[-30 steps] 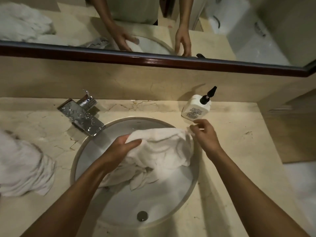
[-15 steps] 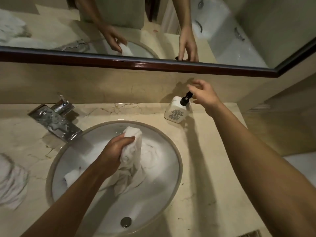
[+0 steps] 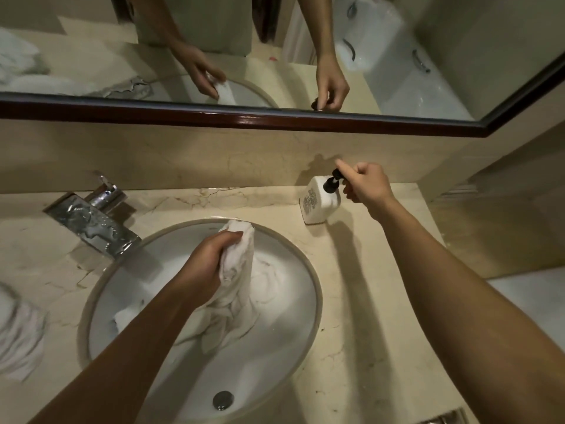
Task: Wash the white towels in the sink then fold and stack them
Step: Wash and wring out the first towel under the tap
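Note:
A bunched white towel (image 3: 238,280) hangs into the round white sink (image 3: 318,289). My left hand (image 3: 204,264) grips its upper end just above the bowl, and the rest trails down onto the basin floor. My right hand (image 3: 367,185) is at the black pump head of a white soap bottle (image 3: 319,203) that stands by the back wall. Its fingers are curled round the pump, with the forefinger stretched over the top. More crumpled white towels (image 3: 18,325) lie on the counter at the far left.
A chrome faucet (image 3: 91,218) juts over the sink's back left rim. The drain (image 3: 223,399) sits at the bowl's near side. A dark-framed mirror (image 3: 275,117) runs along the wall above the marble counter (image 3: 367,332). At the right the counter ends against a wall.
My right hand let go of the towel, reached back to the soap bottle and closed on its pump. My left hand gathered the towel into a bunch over the sink.

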Motion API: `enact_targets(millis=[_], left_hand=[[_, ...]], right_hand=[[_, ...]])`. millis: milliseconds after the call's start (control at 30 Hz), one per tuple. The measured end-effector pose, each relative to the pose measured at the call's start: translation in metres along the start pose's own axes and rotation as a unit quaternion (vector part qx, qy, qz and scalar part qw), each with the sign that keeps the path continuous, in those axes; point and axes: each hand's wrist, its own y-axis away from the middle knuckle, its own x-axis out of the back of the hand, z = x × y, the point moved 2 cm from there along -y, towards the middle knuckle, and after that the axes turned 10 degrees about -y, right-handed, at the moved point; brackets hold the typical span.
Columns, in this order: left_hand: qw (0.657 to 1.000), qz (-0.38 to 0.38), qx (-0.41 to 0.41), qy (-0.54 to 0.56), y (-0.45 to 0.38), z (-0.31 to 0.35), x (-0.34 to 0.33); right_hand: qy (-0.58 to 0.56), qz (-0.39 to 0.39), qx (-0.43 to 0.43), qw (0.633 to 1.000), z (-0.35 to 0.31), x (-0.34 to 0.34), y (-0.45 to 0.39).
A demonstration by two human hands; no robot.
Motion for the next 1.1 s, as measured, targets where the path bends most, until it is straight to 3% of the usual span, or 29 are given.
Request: enact_targets(millis=[100,200,367,633,1100], left_hand=[[1.000,0.000,0.006,0.003,0.000,0.005,-0.002],[1.000,0.005,-0.015,-0.010,-0.004,0.011,-0.005],[0.999,-0.014,-0.033,-0.012,-0.003,0.015,-0.013],[0.997,-0.036,-0.003,0.073,0.007,0.016,-0.018],[0.998,-0.035,-0.007,0.060,0.018,0.011,-0.011]], right_hand=[[-0.124,-0.056,-0.112,0.984,0.003,0.000,0.009],[-0.221,-0.082,-0.171,0.957,0.007,-0.001,0.018],[-0.326,-0.035,-0.199,0.923,0.014,-0.007,0.027],[-0.370,0.033,-0.193,0.908,0.015,-0.019,0.036],[-0.379,0.062,-0.189,0.904,0.012,-0.024,0.048]])
